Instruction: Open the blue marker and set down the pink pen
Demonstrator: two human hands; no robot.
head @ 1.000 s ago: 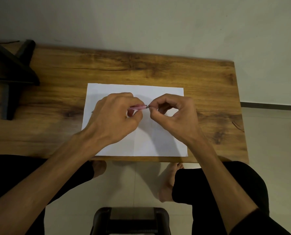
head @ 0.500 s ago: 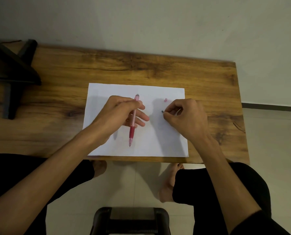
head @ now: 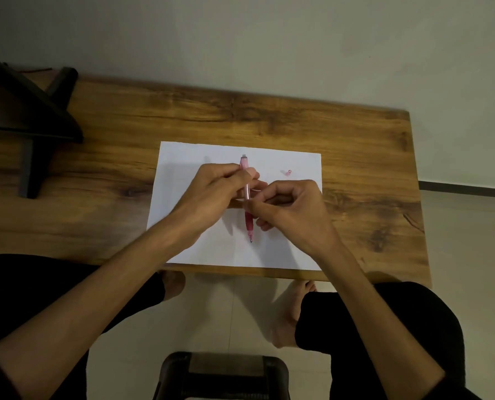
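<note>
The left hand (head: 211, 192) grips the upper barrel of a pink mechanical pencil (head: 246, 197), holding it lengthwise over the white paper sheet (head: 182, 168) with its tip toward the person, seemingly to steady it. The right hand (head: 292, 210) has its fingers curled, thumb and forefinger pinching at the barrel's middle; whether something tiny sits between them is unclear. A small pink cap (head: 288, 172) lies apart on the sheet. The wooden counter (head: 356, 157) carries everything; no containers show.
</note>
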